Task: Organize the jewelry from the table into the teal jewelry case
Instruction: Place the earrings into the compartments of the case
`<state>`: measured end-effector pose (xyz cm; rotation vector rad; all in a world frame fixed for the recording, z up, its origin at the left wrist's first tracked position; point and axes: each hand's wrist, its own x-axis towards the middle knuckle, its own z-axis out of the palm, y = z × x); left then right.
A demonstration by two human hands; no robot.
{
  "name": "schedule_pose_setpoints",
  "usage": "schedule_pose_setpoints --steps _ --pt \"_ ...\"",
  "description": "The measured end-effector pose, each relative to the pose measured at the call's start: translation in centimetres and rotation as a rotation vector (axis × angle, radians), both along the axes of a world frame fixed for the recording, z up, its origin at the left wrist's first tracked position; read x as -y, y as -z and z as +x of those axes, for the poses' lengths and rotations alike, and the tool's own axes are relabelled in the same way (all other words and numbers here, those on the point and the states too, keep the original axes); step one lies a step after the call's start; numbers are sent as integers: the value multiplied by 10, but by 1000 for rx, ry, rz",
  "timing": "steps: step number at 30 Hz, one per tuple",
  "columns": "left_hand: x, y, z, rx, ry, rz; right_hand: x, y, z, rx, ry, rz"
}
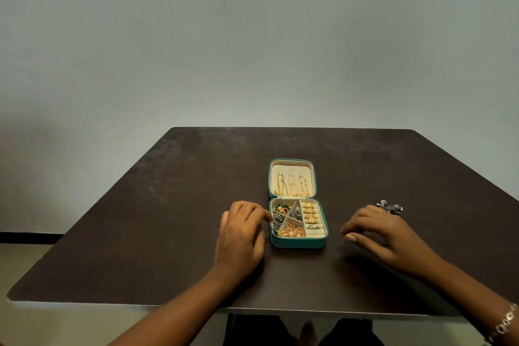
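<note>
Dark brown table (168, 219) against a plain grey-green wall (252, 36). The teal jewelry case (297, 243) lies open near the table's middle, between the two hands.

Case contents:
- Lid (292, 163), folded back on the far side: gold chains (292, 187) hang from three hooks on the cream lining.
- Base, right column: gold rings (309, 212) sit in the ring rolls, with one silver ring (312, 226) below them.
- Base, left part, split by slanted dividers: a green-and-gold piece (282, 208) at the far left, a small silver piece (295, 215) in the middle wedge, gold-orange pieces (292, 232) in the near section, and a silver earring (277, 220) at the left wall.

Left hand (241, 230): just beside the case's left wall, fingers curled, the fingertips at the silver earring. The thumb is hidden, so a pinch cannot be confirmed.

Right hand (376, 230): well to the right of the case, fingers loosely curled, holding nothing. A silver ornament (389, 207) lies on the table just beyond its knuckles, apart from the fingertips. A bracelet (502, 326) is on that wrist.
</note>
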<state>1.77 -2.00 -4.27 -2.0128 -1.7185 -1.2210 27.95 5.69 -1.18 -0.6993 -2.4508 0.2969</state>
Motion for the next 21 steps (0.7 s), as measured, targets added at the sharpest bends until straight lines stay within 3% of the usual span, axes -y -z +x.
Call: schedule_pose_setpoints --steps 6,10,17,21 --pt "-2 -12 25 82 58 71 -12 13 39 -84 116 38" --pt "-6 -16 72 203 168 98 -27 21 53 -248 334 2" --pt "-31 -6 152 304 350 -6 -40 29 70 -336 573 -153" --pt "-57 4 181 390 311 -106 -48 32 74 -353 616 -253"
